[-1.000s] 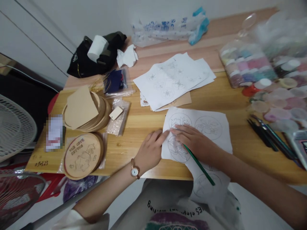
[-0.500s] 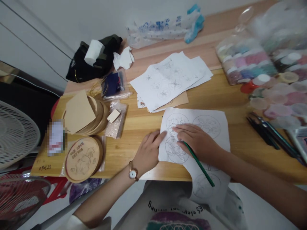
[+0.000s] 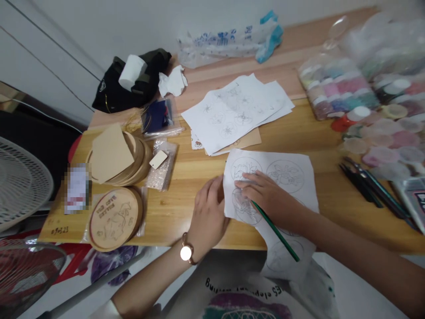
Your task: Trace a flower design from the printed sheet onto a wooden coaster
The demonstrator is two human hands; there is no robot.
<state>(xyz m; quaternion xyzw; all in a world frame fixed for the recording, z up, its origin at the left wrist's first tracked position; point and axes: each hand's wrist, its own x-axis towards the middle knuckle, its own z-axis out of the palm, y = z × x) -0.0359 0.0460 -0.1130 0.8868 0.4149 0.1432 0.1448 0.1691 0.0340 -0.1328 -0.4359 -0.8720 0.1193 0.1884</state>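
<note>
A white sheet with circular line drawings (image 3: 285,177) lies at the front edge of the wooden table, its lower part hanging over the edge. My right hand (image 3: 265,192) rests on the sheet with a green pencil (image 3: 277,232) held under the palm, the pencil slanting down to the right. At the sheet's left edge, my left hand (image 3: 210,210), with a watch (image 3: 186,253) on the wrist, has its fingers curled; the fingertips are partly hidden behind the paper's edge.
More printed sheets (image 3: 235,110) lie behind. Round wooden pieces (image 3: 116,217) and a bubble-wrapped pack (image 3: 162,166) are at left. Dark pens (image 3: 375,190) and jars of coloured beads (image 3: 341,88) stand at right. A fan (image 3: 23,181) is at far left.
My left hand has turned and its fingers have moved up and curled at the sheet's left edge, which has lifted slightly. My right hand has shifted a little left.
</note>
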